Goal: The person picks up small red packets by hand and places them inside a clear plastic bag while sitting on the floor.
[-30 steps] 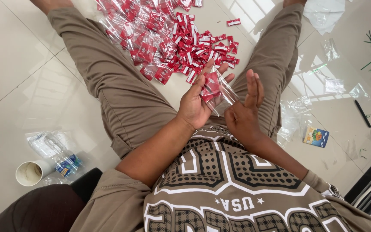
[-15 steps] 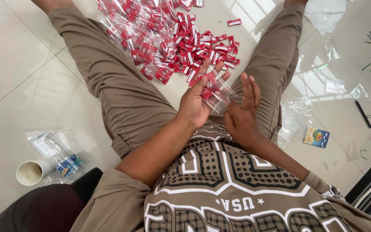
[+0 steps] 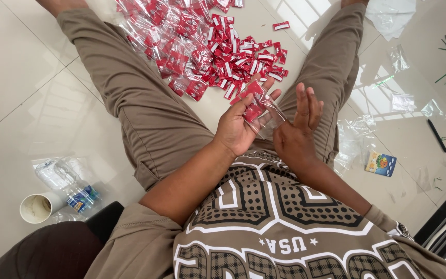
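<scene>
Clear, crinkly plastic forms the small bag (image 3: 258,107) that the left hand (image 3: 241,124) pinches between thumb and fingers, red rectangular packets showing through its glossy film. It sits above the person's lap, between khaki-trousered legs. The right hand (image 3: 296,132) stands just beside it, fingers straight and spread, palm against the bag's edge, gripping nothing. Ahead on the pale glossy floor tiles lies a heap of red-and-white packets (image 3: 207,46). A paper cup (image 3: 36,207) and crushed bottle (image 3: 70,186) lie to the left; a small colourful card (image 3: 381,163) to the right.
</scene>
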